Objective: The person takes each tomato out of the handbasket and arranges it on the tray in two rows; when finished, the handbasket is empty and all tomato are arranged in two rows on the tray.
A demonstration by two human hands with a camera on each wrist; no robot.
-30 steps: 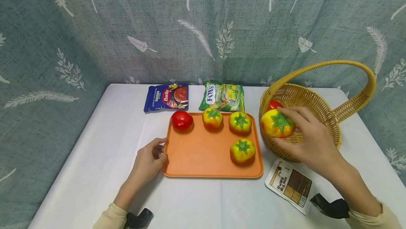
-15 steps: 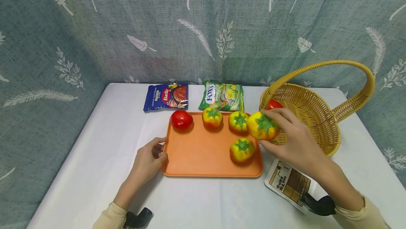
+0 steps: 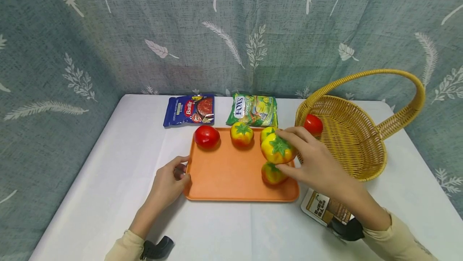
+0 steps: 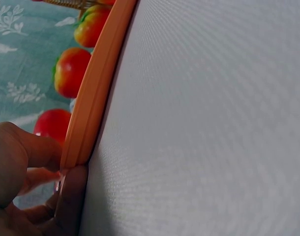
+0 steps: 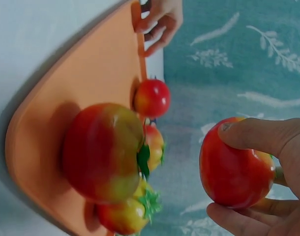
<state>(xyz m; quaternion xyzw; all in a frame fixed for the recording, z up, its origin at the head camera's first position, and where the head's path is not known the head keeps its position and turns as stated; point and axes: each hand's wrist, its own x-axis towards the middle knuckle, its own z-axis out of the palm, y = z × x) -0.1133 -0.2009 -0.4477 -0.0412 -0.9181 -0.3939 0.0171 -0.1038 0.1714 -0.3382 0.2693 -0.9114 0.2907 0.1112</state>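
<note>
My right hand (image 3: 322, 166) holds a yellow-red tomato (image 3: 277, 149) with a green star-shaped top, thumb on one side and fingers on the other. In the right wrist view this tomato (image 5: 236, 169) is off the surface, apart from those lying on the orange tray (image 3: 224, 178). My left hand (image 3: 169, 182) grips the tray's left rim between thumb and fingers; the left wrist view shows the rim (image 4: 93, 93) close up. On the tray lie a red tomato (image 3: 207, 137) at back left and several yellow-red ones, two partly hidden behind the held tomato.
A wicker basket (image 3: 351, 148) with a tall handle stands right of the tray, a red tomato (image 3: 313, 125) inside. Behind the tray lie a blue Barilla pouch (image 3: 189, 110) and a green Fox's bag (image 3: 253, 110). A brown-and-white package (image 3: 318, 206) sits under the right forearm.
My right hand has carried the yellow-red tomato leftward from over the basket to above the tray's right part. The left hand stays at the tray's rim.
</note>
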